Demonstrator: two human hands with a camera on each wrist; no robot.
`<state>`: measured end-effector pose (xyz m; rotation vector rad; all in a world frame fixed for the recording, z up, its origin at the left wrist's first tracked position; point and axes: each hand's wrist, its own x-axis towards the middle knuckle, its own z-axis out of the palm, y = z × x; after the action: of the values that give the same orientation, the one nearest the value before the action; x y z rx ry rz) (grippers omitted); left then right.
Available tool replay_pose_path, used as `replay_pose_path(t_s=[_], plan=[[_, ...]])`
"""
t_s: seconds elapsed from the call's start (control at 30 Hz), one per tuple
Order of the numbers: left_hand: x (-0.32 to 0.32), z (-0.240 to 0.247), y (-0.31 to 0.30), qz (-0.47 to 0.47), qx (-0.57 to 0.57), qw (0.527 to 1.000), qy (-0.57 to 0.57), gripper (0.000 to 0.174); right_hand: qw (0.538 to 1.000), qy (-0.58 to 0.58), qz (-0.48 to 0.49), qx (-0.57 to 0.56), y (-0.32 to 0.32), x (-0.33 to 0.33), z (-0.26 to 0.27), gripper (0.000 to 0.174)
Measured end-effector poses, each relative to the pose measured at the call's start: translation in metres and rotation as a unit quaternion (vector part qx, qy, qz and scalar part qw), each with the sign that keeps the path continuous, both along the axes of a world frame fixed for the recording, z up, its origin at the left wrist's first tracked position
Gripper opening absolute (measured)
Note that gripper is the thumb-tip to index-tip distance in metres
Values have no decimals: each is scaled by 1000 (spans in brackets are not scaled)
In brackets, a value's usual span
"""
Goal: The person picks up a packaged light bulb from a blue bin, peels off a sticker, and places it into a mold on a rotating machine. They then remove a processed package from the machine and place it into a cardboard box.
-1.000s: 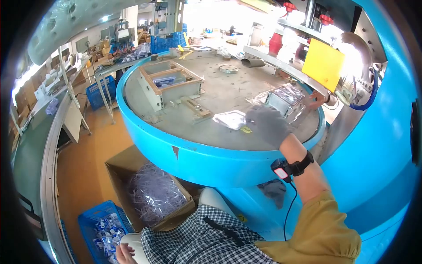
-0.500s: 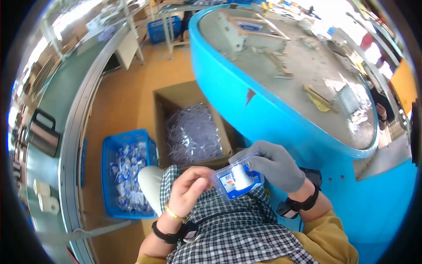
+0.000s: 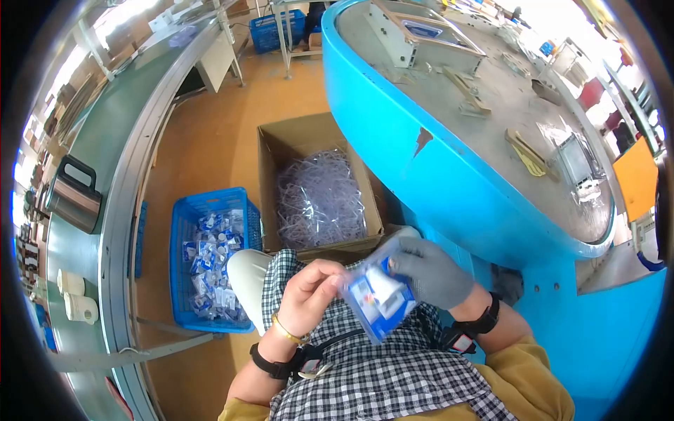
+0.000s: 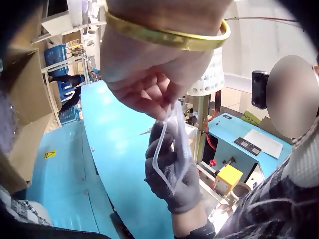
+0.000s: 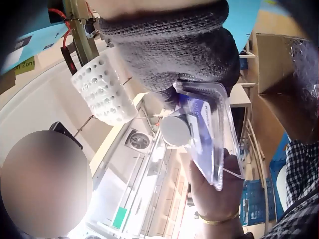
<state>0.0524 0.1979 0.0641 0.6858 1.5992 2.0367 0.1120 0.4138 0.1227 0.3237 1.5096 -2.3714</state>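
Pack (image 3: pixel 379 300): a clear shell with a blue card and a white tub inside, held up over the lap, tilted, and set down on no counter.
Left hand (image 3: pixel 307 299): bare, thumb and fingers pinching the pack's edge; gripping so little probably leaves the face uncovered.
Right hand (image 3: pixel 437 275): gloved, clamped on the opposite side of the pack, perhaps to steady it while the other hand works at the edge.
Hands together: both on one pack, one at each side, likely to keep the shell taut between them.
Shell layers: apart along one side in the left wrist view; whether any edge is sealed, I cannot tell.
Crate (image 3: pixel 177 242): on the floor beside the left knee, filled with blue-and-white packs (image 3: pixel 214 259), presumably there for easy reach.
Box (image 3: pixel 282 138): between crate and blue counter (image 3: pixel 439 158), holding clear strips (image 3: pixel 319 203), probably scrap.
Metal block (image 3: pixel 580 167): near the blue counter's right edge, on clear film.
Jug (image 3: pixel 75 198): on the green counter (image 3: pixel 116 105), near its aisle edge.
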Motion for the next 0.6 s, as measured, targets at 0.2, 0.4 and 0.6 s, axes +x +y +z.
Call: replay_pose_path(t_s=[0.2,0.4,0.6], plan=[[-14,-28,6,41,-78,995,-41,11,984,28,139,107,-4,0,4,23],[-8,-19,-13,159,-131,976,64,15,970,46,82,223,-6,-9,-23,22],[-1,-12,3,9,-183,982,40,24,899,208,102,371,-16,-15,-50,17]])
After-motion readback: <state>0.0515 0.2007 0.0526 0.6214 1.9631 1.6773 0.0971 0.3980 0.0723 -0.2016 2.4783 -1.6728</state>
